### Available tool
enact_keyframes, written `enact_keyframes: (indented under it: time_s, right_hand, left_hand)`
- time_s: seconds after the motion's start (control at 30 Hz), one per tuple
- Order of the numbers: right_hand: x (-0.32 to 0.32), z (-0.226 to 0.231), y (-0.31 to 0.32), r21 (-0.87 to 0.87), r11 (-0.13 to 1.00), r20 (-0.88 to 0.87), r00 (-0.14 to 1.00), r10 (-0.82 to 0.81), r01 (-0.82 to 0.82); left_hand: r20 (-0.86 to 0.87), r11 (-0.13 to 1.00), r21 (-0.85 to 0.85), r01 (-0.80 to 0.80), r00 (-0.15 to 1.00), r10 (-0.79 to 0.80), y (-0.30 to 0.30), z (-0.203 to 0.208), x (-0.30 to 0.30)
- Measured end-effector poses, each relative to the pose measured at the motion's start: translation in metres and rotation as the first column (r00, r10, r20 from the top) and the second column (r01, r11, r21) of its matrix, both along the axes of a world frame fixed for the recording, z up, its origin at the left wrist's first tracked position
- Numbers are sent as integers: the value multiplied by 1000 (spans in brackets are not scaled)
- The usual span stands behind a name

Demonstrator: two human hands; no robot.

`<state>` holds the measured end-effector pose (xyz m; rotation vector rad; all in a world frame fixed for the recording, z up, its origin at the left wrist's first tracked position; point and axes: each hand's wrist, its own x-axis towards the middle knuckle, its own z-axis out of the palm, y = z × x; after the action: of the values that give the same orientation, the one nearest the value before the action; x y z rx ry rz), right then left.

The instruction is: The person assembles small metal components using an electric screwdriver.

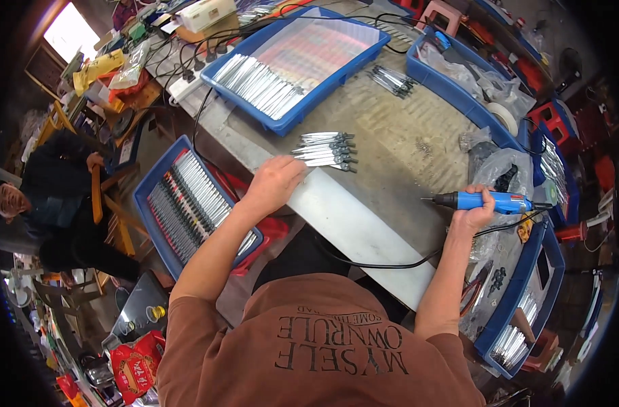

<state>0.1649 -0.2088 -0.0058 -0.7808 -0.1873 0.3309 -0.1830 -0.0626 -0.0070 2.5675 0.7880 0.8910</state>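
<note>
My right hand (pixel 479 214) is wrapped round a blue electric screwdriver (pixel 496 202), held level with its thin bit pointing left over the table. A black cord runs from its rear end. My left hand (pixel 275 182) is at the near left end of a small pile of silver rods (pixel 326 149) with dark threaded tips. Its fingers are bent and close together at the rod ends; whether they grip a rod is hidden. A white flat board (pixel 353 227) lies along the table's near edge, partly below my left hand.
A blue tray (pixel 292 124) of silver rods stands beyond the pile, with more rods (pixel 391 81) to its right. Another blue tray (pixel 143 197) of rods sits at the left. Blue bins (pixel 459 102) with plastic bags line the right. A person (pixel 65 183) sits at far left.
</note>
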Motion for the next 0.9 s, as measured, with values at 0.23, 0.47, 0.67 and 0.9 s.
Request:
enact_keyframes:
  time_s: [0.23,0.47,0.67,0.9]
  right_hand:
    - [-3,2,5,-13,999,-1,999,-45,45]
    - [-6,5,5,-14,999,-16,999,-40,40]
    - [-4,4,4,-23,999,-17,999,-40,39]
    - [-3,4,3,-22,999,-30,999,-44,43]
  left_hand:
    - [-161,994,97,-55,984,71,16,-10,48]
    - [-280,990,9,-138,950,135,14,-10,60]
    - [-318,993,-51,-106,944,84,15,-6,66]
    - [-282,995,-24,-92,956,82,12,-7,64]
